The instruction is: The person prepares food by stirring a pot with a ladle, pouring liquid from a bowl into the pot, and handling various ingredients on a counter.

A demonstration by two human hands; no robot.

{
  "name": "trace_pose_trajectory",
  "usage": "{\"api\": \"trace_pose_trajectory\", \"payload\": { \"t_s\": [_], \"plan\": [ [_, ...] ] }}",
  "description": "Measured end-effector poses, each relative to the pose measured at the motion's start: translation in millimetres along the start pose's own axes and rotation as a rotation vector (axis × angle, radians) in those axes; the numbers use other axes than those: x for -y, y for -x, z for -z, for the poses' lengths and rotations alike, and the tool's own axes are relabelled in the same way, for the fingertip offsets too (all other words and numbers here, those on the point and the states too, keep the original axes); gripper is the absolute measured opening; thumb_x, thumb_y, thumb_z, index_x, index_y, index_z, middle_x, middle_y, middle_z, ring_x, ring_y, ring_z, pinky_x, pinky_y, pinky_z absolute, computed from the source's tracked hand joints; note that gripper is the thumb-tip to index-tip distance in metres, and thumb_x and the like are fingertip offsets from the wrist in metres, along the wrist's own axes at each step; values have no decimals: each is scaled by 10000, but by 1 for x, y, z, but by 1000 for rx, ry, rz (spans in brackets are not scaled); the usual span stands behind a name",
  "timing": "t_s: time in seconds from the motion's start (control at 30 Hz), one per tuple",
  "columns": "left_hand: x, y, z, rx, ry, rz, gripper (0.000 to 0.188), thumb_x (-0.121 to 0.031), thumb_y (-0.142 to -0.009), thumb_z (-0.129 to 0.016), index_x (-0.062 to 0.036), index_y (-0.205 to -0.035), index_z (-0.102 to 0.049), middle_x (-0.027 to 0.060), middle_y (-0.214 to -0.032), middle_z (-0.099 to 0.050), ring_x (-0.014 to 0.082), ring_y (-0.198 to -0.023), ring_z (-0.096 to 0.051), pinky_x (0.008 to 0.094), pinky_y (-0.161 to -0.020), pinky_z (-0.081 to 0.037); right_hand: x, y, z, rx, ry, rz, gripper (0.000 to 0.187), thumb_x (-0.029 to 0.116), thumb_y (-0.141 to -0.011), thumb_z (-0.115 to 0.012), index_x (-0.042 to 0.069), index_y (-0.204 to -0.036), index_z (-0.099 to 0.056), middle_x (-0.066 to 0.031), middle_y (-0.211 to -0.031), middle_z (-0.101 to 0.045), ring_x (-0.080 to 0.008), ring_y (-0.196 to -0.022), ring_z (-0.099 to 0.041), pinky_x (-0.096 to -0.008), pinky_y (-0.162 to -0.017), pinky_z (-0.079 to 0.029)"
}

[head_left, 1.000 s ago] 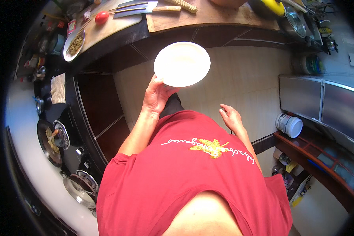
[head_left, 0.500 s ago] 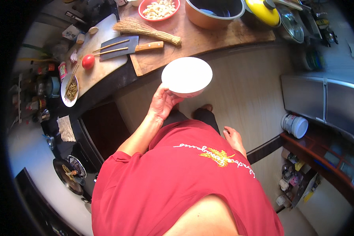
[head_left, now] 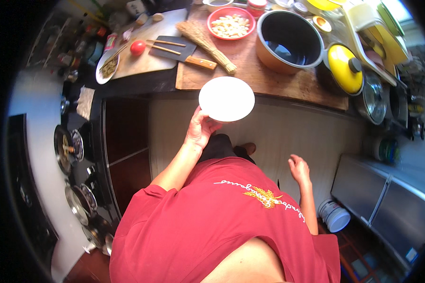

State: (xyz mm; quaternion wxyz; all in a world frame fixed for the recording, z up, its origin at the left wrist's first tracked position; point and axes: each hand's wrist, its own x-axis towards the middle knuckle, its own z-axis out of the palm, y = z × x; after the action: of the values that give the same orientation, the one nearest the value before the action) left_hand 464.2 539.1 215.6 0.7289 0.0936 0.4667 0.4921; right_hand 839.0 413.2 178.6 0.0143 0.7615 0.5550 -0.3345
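My left hand (head_left: 200,129) grips a white bowl (head_left: 226,99) by its near left rim, out in front of me just short of the counter edge. The bowl's inside is glaringly bright, so I cannot make out whether anything is in it. My right hand (head_left: 299,169) hangs in the air at my right side, holding nothing, its fingers loosely bent and a little apart. Beyond the bowl, a straw brush (head_left: 207,45) and a cleaver (head_left: 184,54) with a wooden handle lie on the counter. Chopsticks (head_left: 164,48) rest across the blade.
A wooden board (head_left: 264,82) holds a red bowl (head_left: 209,29) of pale chunks and a deep brown pot (head_left: 288,66). Farther right stands a pot with a yellow lid (head_left: 343,70). To the left are a tomato (head_left: 138,47) and an oval dish (head_left: 100,75). Pans (head_left: 78,205) line the left side.
My view has turned toward the right, bringing more of the counter in. The left hand still holds the white bowl, and the right hand has come up and away from my side.
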Motion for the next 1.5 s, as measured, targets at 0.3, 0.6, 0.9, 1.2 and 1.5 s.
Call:
{"api": "trace_pose_trajectory", "payload": {
  "t_s": [0.3,0.6,0.9,1.2,1.5],
  "plan": [
    [-44,-35,69,-112,7,-114,648,-167,-693,-625,-162,-1313,-438,84,-1157,-586,257,-1010,-601,422,-810,-527,156,-105,22,-95,-176,449,337,265,-880,-549,72,-1154,-585,-136,-1117,-611,-315,-1026,-583,-383,-873,-465],
    [-83,-108,107,76,56,-68,661,-75,-665,-616,-132,-1305,-460,67,-1144,-582,233,-1032,-579,418,-855,-512,275,-157,3,-281,-38,543,512,143,-809,-629,106,-1285,-444,-147,-1073,-506,-346,-945,-572,-432,-780,-491],
    [-115,-134,112,140,44,43,618,-42,-665,-611,-103,-1267,-484,59,-1124,-577,222,-1038,-566,393,-898,-482,318,-221,-9,-279,127,460,548,196,-794,-660,137,-1287,-429,-125,-1159,-487,-343,-975,-579,-454,-777,-494],
    [-118,-150,101,164,71,74,663,-63,-663,-643,-125,-1299,-467,54,-1148,-563,218,-1058,-554,413,-882,-491,299,-274,29,-438,194,454,330,207,-824,-610,145,-1131,-505,-123,-1050,-504,-350,-863,-600,-497,-696,-498],
    [-122,-134,80,206,148,28,519,-387,-955,-384,-77,-1371,-368,120,-1355,-444,276,-1246,-428,460,-1027,-354,292,-230,12,-514,61,493,528,123,-813,-631,79,-1297,-422,-125,-1313,-405,-335,-1112,-516,-422,-839,-495]
  ]
}}
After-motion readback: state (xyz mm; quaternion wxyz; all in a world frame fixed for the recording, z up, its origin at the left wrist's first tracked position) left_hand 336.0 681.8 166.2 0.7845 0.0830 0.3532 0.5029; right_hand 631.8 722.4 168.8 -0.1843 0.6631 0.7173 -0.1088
